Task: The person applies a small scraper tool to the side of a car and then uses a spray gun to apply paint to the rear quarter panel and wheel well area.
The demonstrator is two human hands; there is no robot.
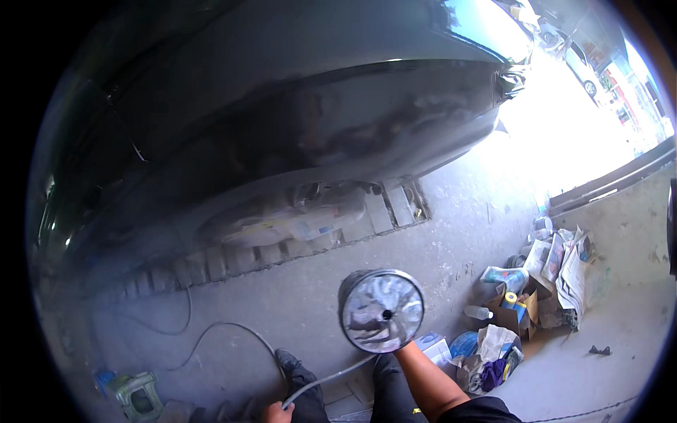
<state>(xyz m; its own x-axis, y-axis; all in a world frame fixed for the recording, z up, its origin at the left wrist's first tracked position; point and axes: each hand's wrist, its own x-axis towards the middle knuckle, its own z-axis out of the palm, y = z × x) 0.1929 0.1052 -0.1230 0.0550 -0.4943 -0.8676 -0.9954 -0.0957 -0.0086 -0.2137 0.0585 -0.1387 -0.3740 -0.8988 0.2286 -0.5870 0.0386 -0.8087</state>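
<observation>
My left hand (277,413) grips a grey hose (324,379) at the lower edge. The hose runs up to a round, shiny metal cup (367,314) with a small dark hole in its lid, seen from above. My right forearm (430,384) reaches up under this cup, whose body hides my right hand and its fingers. Beyond the cup is the lower side of a dark, glossy car body (317,120). My legs and dark shoe (289,363) show below.
A floor grate (384,211) runs under the car. Paper, boxes (522,317), bottles and cloths pile up at right by a low wall (620,233). A green plastic container (141,395) lies lower left. A loose hose (226,324) crosses the floor. A bright opening shows another vehicle.
</observation>
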